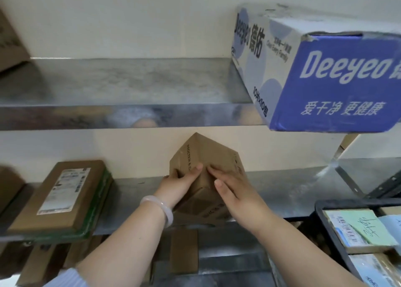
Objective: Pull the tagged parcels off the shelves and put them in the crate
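Two metal shelves run across a pale wall (pixel 130 15). The upper shelf (pixel 130 87) carries a big blue-and-white Deeyeo box (pixel 336 80) at the right, its near end jutting out past the shelf's front edge. On the middle shelf (pixel 293 191), at the left, lies a flat parcel (pixel 63 195) of brown card with a white printed label on top; it rests on something green.

A black crate (pixel 319 213) sits at the lower right, just in front of the middle shelf, with labelled packets and a green slip of paper inside.

The parcel (pixel 208 154) is at the middle of that shelf, at its front edge, between both hands. It is a plain brown carton, tipped so that one corner points up toward the wall, with black print running along one edge. No label shows on the faces in view. Whether its underside touches the shelf cannot be told.

The left hand (pixel 180 183) grips the parcel's left side, fingers curled round the edge and thumb on the near face. The right hand (pixel 234 189) presses flat on the right face with straight fingers.

A pale bracelet (pixel 160 206) circles the left wrist.
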`<state>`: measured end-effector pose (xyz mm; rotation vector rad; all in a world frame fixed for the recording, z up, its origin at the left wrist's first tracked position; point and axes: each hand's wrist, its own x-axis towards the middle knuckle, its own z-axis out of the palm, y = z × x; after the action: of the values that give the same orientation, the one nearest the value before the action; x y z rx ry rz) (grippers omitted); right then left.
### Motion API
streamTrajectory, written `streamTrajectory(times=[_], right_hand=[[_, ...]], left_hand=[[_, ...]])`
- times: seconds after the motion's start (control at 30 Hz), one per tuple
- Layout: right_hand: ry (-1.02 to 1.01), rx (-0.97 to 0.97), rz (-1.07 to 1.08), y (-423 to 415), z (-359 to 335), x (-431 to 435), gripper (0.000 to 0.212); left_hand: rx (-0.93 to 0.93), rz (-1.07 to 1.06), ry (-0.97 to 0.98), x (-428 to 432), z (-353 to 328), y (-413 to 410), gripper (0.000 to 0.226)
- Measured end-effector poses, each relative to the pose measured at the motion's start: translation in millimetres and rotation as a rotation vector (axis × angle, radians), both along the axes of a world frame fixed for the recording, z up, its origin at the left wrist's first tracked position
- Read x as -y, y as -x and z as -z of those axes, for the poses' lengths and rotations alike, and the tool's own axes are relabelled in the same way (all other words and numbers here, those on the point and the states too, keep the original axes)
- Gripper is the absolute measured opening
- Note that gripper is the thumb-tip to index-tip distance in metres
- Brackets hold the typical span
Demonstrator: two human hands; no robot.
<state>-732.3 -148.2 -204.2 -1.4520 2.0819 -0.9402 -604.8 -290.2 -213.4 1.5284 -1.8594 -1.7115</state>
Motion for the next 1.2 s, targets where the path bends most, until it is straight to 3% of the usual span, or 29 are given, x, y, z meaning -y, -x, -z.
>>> streamTrajectory(times=[0.07,0.17,0.27,0.33,0.43,0.7,0.83,0.93,1.0,1.1,1.2], right_hand=[[-0.020,-0.009,-0.035,0.9,4.0,2.6,0.046],[-0.016,0.040,0.225,17.1,13.8,5.6,0.058],[-0.242,0.140,0.382,37.4,22.9,4.5,0.072],[-0.310,0.272,0.313,38.7,31.1,3.8,0.061],[-0.168,0.398,0.266,28.3,34.6,2.7,0.027],[0.165,0.305,0.310,15.4,9.7,-0.4,0.025],[0.151,0.076,0.228,9.5,13.3,0.2,0.048],[0.142,0.088,0.143,4.8,11.0,3.3,0.037],[0.122,0.060,0.060,-0.2,7.0,7.2,0.044],[0.096,0.052,0.021,-8.0,5.1,16.5,0.046],[0.127,0.032,0.148,-6.8,11.3,20.6,0.051]], left_hand=[[-0.082,-0.041,-0.097,3.2,2.4,-8.6,0.138],[-0.125,-0.065,-0.155,5.8,3.2,-20.7,0.115],[-0.184,-0.128,-0.111,6.8,8.8,-25.4,0.079],[-0.206,-0.171,-0.059,5.5,13.4,-25.0,0.055],[-0.179,-0.165,0.042,1.1,17.0,-23.9,0.022],[0.034,-0.019,0.119,3.9,29.6,-14.6,0.031],[0.159,0.040,0.098,5.5,28.1,-7.4,0.051],[0.229,0.069,0.209,7.8,12.7,-8.6,0.071],[0.077,0.054,0.275,5.7,-1.7,-9.3,0.068],[-0.219,0.033,0.194,0.6,-18.9,-14.4,0.036],[-0.271,0.055,0.204,1.7,-19.5,-25.7,0.029]])
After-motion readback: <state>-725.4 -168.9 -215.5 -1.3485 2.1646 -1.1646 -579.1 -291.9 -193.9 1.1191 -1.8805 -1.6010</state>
